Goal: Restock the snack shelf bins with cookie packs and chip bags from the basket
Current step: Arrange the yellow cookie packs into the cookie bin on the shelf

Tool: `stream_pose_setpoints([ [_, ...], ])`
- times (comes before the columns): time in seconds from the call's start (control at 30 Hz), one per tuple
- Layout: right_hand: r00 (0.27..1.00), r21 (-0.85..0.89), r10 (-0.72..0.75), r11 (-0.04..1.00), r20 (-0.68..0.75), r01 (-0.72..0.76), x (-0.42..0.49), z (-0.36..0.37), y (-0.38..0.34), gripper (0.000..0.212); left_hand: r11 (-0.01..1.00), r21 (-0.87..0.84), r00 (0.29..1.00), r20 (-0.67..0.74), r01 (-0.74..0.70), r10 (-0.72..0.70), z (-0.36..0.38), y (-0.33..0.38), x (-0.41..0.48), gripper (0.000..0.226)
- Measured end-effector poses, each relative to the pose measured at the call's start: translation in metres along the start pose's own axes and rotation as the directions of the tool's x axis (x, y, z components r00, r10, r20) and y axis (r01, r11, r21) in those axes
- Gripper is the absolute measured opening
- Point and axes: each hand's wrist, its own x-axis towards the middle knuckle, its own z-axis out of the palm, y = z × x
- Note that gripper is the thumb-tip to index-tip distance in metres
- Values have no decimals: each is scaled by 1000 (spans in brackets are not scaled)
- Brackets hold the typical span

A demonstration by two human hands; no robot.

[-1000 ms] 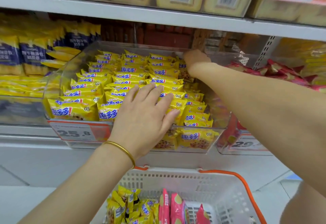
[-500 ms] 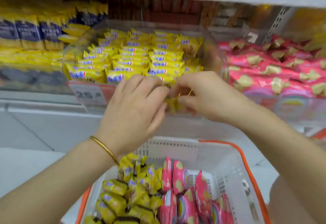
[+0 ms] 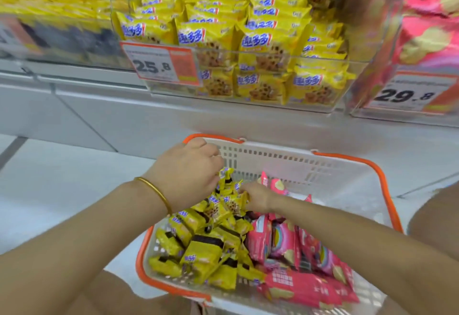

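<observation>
Inside the basket (image 3: 347, 159), the left hand (image 3: 188, 175) grips yellow cookie packs (image 3: 224, 205). The right hand (image 3: 255, 196) pinches more packs at basket centre.

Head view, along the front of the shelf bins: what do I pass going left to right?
Blurred bin of dark-and-yellow packs → 25.8 price tag → yellow cookie packs behind the clear front → 29.8 price tag.

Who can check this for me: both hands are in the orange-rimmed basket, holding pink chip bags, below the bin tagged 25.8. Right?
One thing is wrong. In the head view the left hand and right hand, both in the basket, hold yellow cookie packs, not the pink chip bags lying beside them. The bin tagged 25.8 is above.
</observation>
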Motion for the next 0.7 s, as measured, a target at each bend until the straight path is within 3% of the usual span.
stream_pose_setpoints([
  [0.1, 999, 48, 13, 999, -38, -12, 24, 30, 2, 60, 1000, 3, 1000, 27, -3, 3, 6, -6, 4, 43],
  [0.27, 988, -26, 53, 998, -143, -57, 38, 47, -5, 9, 1000, 20, 992, 124, -18, 16, 10, -13, 17, 45],
  [0.37, 986, -54, 78, 995, -148, -87, 41, 43, -3, 28, 1000, 5, 987, 161, -3, 2, 7, -9, 27, 40],
  [0.53, 994, -74, 58, 995, -89, -65, 15, -19, -3, 38, 995, 86, 955, 287, 51, -73, 5, -4, 44, 37],
  [0.6, 999, 41, 22, 999, -29, -21, -2, -51, -1, 40, 993, 66, 948, 300, 93, -109, 1, -4, 49, 38],
  [0.7, 999, 409, -24, 912, -24, 32, -36, -84, 2, 30, 980, -49, 925, 343, 192, -164, -8, -3, 55, 42],
])
